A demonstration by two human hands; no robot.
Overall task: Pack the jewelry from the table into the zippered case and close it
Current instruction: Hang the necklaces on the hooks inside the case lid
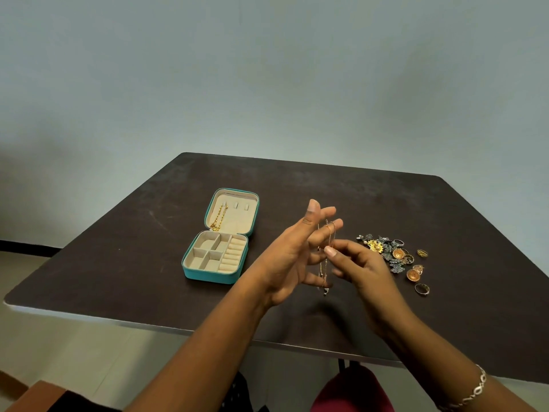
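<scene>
Fingers of the left hand [292, 257] spread straight, thin gold chain [326, 289] looped over them and pinched in the right hand [361, 264] grip; open teal zippered case [208, 276] left, jewelry pile [392, 257] right, bare dark bench [297, 179] beyond.

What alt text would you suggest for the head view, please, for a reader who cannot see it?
A thin chain drapes over the spread left hand while the right hand pinches it, above a dark table. An open teal zippered case, a gold necklace in its lid, lies left; loose jewelry lies right.
</scene>
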